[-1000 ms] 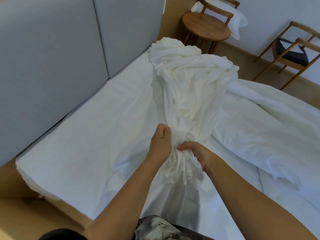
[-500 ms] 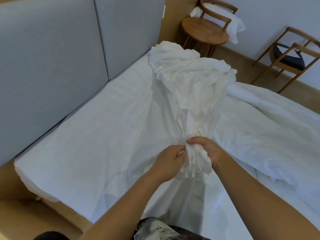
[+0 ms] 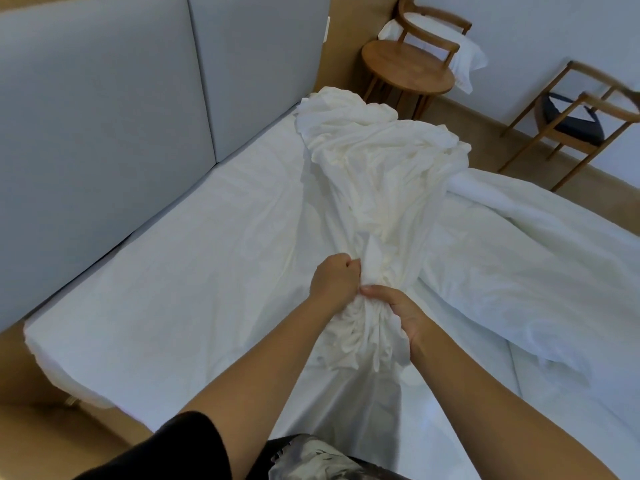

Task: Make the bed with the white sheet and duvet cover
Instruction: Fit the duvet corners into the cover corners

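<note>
Head view, change: left hand (image 3: 334, 282) has shifted from below the right thumb to a grip higher up the roped cloth; right hand (image 3: 398, 315) keeps its lower grip.
Head view, left hand: fingers curl tight round the neck of the duvet cover (image 3: 377, 174), just above the right hand and touching it.
Head view, right hand: thumb lies across the top and fingers wrap under the same neck; pleated folds spill out below the fist.
Head view, duvet cover: gathered into one long bundle that runs from the hands across the bed to a heap near the headboard (image 3: 104, 116); judged to be the cover by its loose bulk.
Head view, white sheet (image 3: 173, 278): spread flat over the mattress and lightly creased, its near corner hanging over the edge.
Head view, duvet (image 3: 526, 258): crumpled on the right of the bed, touching the bundle.
Head view, reason for grip: stacked fists suggest hand-over-hand gathering, so that the whole length can be handled as one.
Head view, surroundings: round table (image 3: 407, 67) and two wooden chairs (image 3: 581, 112) stand beyond the bed.
</note>
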Demonstrator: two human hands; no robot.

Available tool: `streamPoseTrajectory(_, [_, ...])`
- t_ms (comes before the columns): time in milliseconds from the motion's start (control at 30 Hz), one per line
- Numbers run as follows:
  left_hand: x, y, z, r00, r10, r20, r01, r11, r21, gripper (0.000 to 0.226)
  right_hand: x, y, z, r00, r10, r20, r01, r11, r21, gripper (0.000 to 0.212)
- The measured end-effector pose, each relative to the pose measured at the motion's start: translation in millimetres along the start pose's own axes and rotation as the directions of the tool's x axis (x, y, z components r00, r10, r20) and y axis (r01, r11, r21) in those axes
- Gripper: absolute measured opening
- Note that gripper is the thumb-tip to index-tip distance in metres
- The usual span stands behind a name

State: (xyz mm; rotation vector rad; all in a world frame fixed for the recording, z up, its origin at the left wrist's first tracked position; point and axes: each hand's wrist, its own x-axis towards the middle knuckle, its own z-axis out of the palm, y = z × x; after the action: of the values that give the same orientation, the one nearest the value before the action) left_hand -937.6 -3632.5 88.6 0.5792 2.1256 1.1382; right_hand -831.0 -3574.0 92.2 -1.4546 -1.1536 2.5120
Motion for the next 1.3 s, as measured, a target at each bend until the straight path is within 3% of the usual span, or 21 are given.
streamPoseTrajectory(100, [1,5,8,0.998,-0.008,-0.057,0.004,0.997,-0.081,0.042,1,-2,-2,1.000,-0.005,0.017,0.004,1.000,0.014,0.048])
streamPoseTrajectory(233, [-19,3,13,0.993,-0.026,0.119,0.048,0.982,-0.183,0.023,6,-2,-8,1.000,-0.009,0.019,0.007,0.994,0.108,0.033])
streamPoseTrajectory(433, [-56,-21,10,0.990,0.080,0.112,-0.080,0.997,-0.002,0.036,14,4,-9,0.999,-0.026,-0.024,0.025,0.999,-0.049,0.053])
streamPoseTrajectory(533, [-69,-28,3,0.955,0.160,0.250,-0.194,0.974,0.117,0.051,6,-3,-10,0.996,0.079,0.029,-0.076,0.994,-0.083,0.038])
streamPoseTrajectory(633, [-69,-35,-9,0.907,0.194,0.374,-0.207,0.978,-0.006,0.044,3,-7,-12,0.994,0.095,0.055,-0.091,0.994,-0.066,0.022])
streamPoseTrajectory(700, [-63,-41,-16,0.936,0.124,0.330,-0.084,0.988,-0.133,0.037,1,-6,-9,0.996,0.068,0.053,-0.066,0.997,-0.025,0.026])
streamPoseTrajectory(800, [-46,-43,-28,0.992,-0.108,0.066,0.123,0.946,-0.301,0.046,3,-2,-10,0.998,0.052,0.031,-0.050,0.998,-0.033,0.065])
streamPoseTrajectory(867, [-33,-40,-33,0.990,-0.135,-0.035,0.125,0.972,-0.200,0.045,-1,-2,-8,0.998,0.043,0.043,-0.038,0.993,-0.112,0.053])
streamPoseTrajectory(933, [-26,-33,-31,0.988,-0.131,0.081,0.136,0.988,-0.068,0.046,-1,-2,-7,0.997,0.040,0.066,-0.031,0.989,-0.146,0.033])
streamPoseTrajectory(1000, [-21,-29,-23,0.968,-0.165,0.191,0.183,0.980,-0.081,0.038,-2,-3,-4,0.996,0.052,0.071,-0.040,0.985,-0.170,0.030])
streamPoseTrajectory(1067, [-16,-26,-19,0.968,-0.185,0.169,0.213,0.962,-0.169,0.035,-1,-4,-1,0.997,0.062,0.055,-0.047,0.969,-0.241,0.044])
streamPoseTrajectory(1167, [-10,-14,-16,0.989,-0.111,0.099,0.131,0.966,-0.223,0.031,2,-5,0,0.998,0.052,0.025,-0.042,0.955,-0.295,0.072])
streamPoseTrajectory(1300, [-7,2,-16,0.996,-0.039,0.074,0.065,0.918,-0.391,0.019,2,-17,1,0.997,0.035,0.070,-0.016,0.966,-0.257,0.051])
